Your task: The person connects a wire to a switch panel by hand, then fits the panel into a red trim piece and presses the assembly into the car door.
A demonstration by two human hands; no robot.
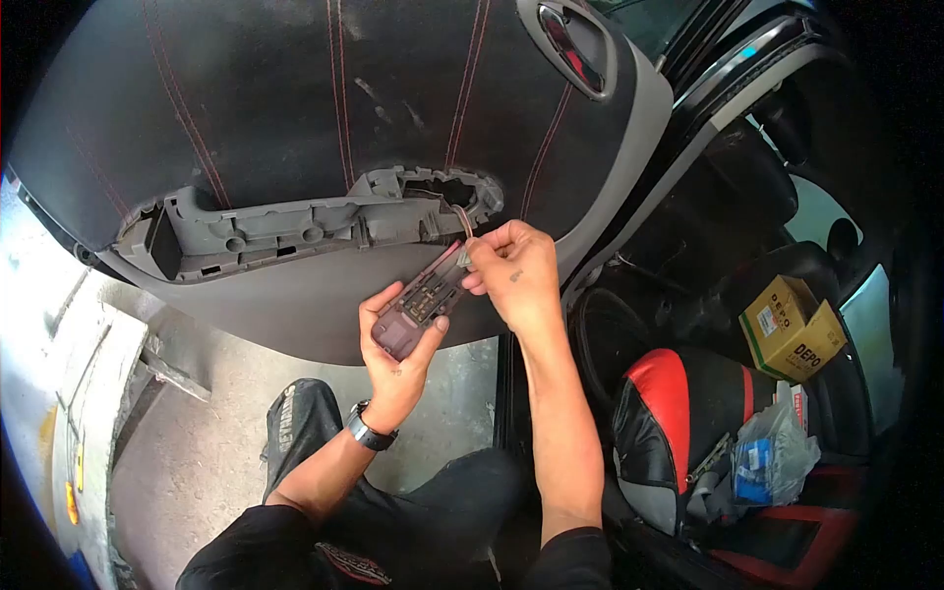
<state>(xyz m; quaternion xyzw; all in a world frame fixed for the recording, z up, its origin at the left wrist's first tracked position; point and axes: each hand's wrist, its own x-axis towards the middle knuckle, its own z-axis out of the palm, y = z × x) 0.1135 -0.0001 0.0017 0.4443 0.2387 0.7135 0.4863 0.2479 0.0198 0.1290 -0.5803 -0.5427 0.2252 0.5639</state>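
Window switch unit (418, 305), pulled out of a car door panel (295, 98), held in both hands, seen from above. Left hand (393, 359), w/ a black wristwatch (369, 431), cups the unit from beneath, fingers and thumb closed round its lower end. The unit sits tilted, just below the panel's bare grey armrest frame (285, 221). Right hand (516, 275) pinches the unit's upper end between thumb and forefinger, where a thin wire (462, 221) runs up into the opening (447, 192) at the frame's right end. Panel is dark fabric w/ red stitching; chrome inner door handle (570, 44) near its top right corner. Right of the panel, inside the car: red-and-black seat (669, 413), yellow cardboard box marked DEPO (792, 329) and a clear plastic bag (777, 457) w/ blue items. Below the panel: concrete floor (197, 442) and the person's knees in dark trousers.
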